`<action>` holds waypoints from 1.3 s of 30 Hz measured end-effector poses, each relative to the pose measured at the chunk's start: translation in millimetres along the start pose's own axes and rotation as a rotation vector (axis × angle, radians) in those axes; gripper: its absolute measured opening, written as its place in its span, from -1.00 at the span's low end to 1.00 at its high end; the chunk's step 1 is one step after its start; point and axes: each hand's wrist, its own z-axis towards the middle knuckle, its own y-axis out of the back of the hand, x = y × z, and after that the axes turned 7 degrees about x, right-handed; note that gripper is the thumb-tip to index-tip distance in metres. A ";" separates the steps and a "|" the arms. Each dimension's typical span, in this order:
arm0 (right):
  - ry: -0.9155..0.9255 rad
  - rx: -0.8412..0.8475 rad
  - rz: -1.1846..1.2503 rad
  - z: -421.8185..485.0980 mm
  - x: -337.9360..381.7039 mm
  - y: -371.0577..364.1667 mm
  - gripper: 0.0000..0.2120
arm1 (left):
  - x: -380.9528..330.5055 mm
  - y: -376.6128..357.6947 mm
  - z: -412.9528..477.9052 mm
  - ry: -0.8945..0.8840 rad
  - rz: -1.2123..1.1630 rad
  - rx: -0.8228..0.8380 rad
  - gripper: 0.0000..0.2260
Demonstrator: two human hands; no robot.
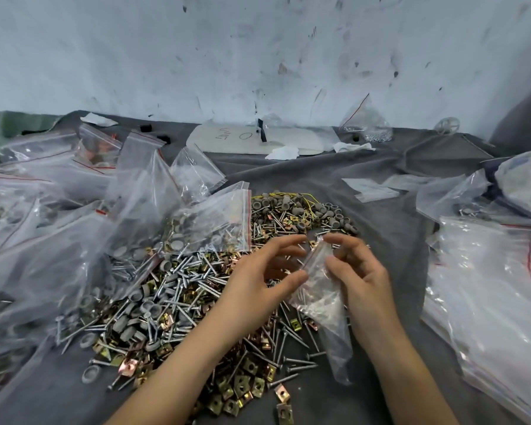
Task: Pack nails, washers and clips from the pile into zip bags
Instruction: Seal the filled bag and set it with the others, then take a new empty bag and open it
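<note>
Filled zip bags left of the left hand blur and run off the edge; forearms cover part of the pile.

The nails are seen to be of bright, silvery metal, and the clips of shiny metal with a yellow or copper tint. The washers are grey and matt. The zip bag is made of clear, glossy plastic film. A dark grey, matt cloth is spread underneath. The white wall is rough and stained.
</note>
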 end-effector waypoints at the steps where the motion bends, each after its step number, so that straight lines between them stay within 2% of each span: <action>1: 0.015 0.024 0.002 -0.8 -0.6 0.2 -0.69 | 0.4 -0.9 -0.1 0.034 -0.074 0.005 -0.52; 4: 0.075 0.072 -0.107 -3.0 -3.9 -2.5 -0.61 | 2.4 -2.3 0.1 0.103 -0.260 0.010 -0.44; 9: 0.190 0.159 -0.366 -4.2 -8.4 -5.6 -0.44 | 4.5 -0.3 0.1 0.113 -0.388 0.052 -0.41; 13: 0.284 0.172 -0.470 -4.5 -7.5 -5.9 -0.69 | 6.0 0.5 0.1 0.116 -0.401 0.073 -0.45; 15: 0.301 0.154 -0.465 -3.9 -6.6 -5.5 -0.77 | 6.7 2.4 -0.2 0.121 -0.412 0.079 -0.49; 18: 0.329 0.144 -0.441 -2.7 -6.1 -4.0 -0.70 | 7.2 4.0 -0.8 0.126 -0.425 0.089 -0.57; 25: 0.335 0.119 -0.395 -2.0 -7.7 -3.5 -0.75 | 10.4 7.7 0.4 0.114 -0.457 0.058 -0.63; 29: 0.314 0.126 -0.418 -3.6 -6.7 -4.0 -0.79 | 10.9 12.0 -0.2 0.080 -0.324 0.003 -0.84; 32: 0.323 0.113 -0.447 -4.1 -3.3 -4.7 -0.88 | -2.4 14.5 0.9 0.120 -0.281 0.073 -0.75; 35: 0.308 0.129 -0.391 -2.9 -2.7 -2.0 -0.87 | -5.3 16.0 -12.7 0.186 -0.287 0.296 -0.70; 37: 0.252 0.144 -0.312 -2.1 -1.7 -1.0 -0.86 | -6.6 15.9 -11.6 0.219 -0.425 0.225 -0.68; 39: 0.188 0.157 -0.222 -0.3 -0.5 -1.4 -0.88 | -8.1 18.7 1.3 0.177 -0.482 0.149 -0.76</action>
